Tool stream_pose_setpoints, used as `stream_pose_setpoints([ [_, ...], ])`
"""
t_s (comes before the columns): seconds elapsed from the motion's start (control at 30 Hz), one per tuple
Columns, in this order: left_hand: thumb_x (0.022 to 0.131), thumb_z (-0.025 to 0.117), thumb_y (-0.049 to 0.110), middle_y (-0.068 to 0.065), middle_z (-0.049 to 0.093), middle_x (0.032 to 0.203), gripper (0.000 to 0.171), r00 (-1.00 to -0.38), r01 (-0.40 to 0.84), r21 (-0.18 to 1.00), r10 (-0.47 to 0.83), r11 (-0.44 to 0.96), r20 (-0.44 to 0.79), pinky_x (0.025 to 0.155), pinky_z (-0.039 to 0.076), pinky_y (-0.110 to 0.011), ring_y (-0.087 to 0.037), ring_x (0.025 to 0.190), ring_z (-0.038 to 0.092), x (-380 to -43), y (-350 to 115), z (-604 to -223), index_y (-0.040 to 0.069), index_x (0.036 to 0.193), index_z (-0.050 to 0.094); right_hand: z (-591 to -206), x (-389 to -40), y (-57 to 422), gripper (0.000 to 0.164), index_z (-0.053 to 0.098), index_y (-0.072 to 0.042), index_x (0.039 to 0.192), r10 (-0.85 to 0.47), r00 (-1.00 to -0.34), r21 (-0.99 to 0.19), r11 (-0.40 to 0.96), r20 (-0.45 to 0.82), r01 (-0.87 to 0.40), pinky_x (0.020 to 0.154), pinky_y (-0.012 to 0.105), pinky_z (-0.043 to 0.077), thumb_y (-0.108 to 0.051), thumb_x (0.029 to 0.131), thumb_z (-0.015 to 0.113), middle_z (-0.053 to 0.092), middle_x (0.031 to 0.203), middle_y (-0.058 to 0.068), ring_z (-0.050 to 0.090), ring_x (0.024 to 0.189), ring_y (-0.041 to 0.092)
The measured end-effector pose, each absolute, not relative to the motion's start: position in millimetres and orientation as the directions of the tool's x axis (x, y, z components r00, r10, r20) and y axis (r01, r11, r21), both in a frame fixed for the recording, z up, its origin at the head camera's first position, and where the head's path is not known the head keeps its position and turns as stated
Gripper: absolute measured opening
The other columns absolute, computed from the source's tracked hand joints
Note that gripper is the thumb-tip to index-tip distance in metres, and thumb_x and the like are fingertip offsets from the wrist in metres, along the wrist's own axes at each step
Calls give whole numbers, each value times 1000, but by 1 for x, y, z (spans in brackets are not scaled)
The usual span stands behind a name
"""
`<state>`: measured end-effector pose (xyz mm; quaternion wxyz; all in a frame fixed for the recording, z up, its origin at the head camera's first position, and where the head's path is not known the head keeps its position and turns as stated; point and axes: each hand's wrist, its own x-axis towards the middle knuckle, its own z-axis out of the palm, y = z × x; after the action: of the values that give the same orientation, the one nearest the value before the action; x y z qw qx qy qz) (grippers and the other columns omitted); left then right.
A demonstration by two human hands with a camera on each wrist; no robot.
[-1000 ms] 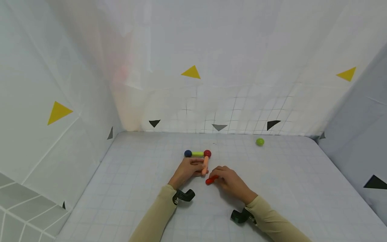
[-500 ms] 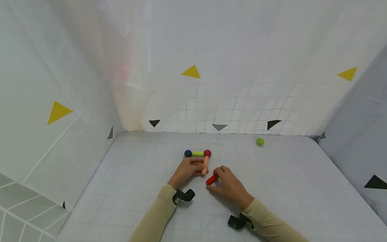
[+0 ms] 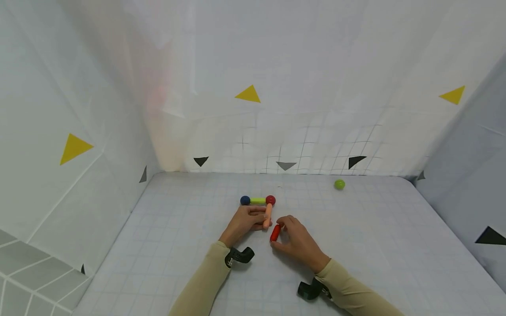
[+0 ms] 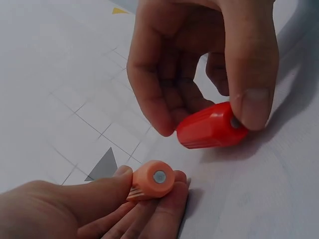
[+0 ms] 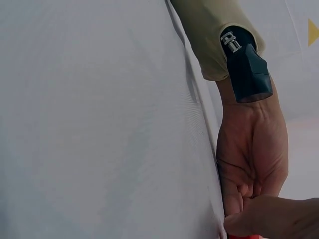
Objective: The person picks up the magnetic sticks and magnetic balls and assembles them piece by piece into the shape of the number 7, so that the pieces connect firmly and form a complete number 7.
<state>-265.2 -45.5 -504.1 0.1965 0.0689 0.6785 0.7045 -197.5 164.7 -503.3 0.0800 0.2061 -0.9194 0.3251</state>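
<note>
In the head view my left hand (image 3: 246, 222) pinches a peach magnetic rod (image 3: 268, 214) between thumb and fingers. The rod's far end meets a red ball (image 3: 270, 200), from which a yellow-green rod (image 3: 258, 200) runs left to a dark blue ball (image 3: 245, 200). Just right of the peach rod, my right hand (image 3: 299, 242) holds a red magnetic rod (image 3: 275, 233) by its two ends. The left wrist view shows the peach rod's round metal tip (image 4: 159, 177) facing the camera, apart from the red rod (image 4: 209, 127). In the right wrist view the red rod is almost wholly cut off.
A green ball (image 3: 339, 184) lies at the back right of the white, grid-marked table (image 3: 375, 245). White sheets with yellow and black triangles stand behind and at both sides. Each wrist wears a small dark camera (image 3: 310, 290).
My right hand has turned the red rod to a steeper angle and now holds it by its ends, with the thumb at the near end. My left hand and the joined pieces stay put.
</note>
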Motion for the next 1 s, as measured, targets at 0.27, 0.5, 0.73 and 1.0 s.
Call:
stream_pose_setpoints([
  [0.27,101,71,12,-14,75,108,33,-916,-179,984,363,8,-169,83,61,-34,-25,96,74,-264,-45,-501,-2,131,68,-500,-196,165,52,63,-4,121,-333,-889,-646,612,314,-457,81,35,58,-5,77,91,62,113,4,61,97,24],
  [0.5,101,72,14,-11,74,111,33,-920,-187,982,342,40,-189,83,61,-34,-24,95,74,-262,-45,-499,-1,130,69,-499,-194,165,51,65,-6,123,-383,-872,-718,509,304,-474,80,37,60,-5,78,90,62,115,1,61,101,26],
  [0.73,100,73,15,-11,74,114,34,-920,-173,984,350,41,-176,84,61,-35,-24,96,74,-262,-45,-499,0,130,70,-501,-194,162,50,66,-7,124,-416,-851,-742,449,320,-498,78,38,59,-5,80,89,62,114,0,60,101,27],
  [1.0,100,73,16,-10,74,114,34,-920,-173,984,348,47,-179,84,60,-34,-24,96,74,-264,-45,-502,0,130,70,-506,-195,158,51,64,-7,127,-432,-840,-725,454,330,-518,77,35,58,-7,82,88,62,113,-1,59,100,24],
])
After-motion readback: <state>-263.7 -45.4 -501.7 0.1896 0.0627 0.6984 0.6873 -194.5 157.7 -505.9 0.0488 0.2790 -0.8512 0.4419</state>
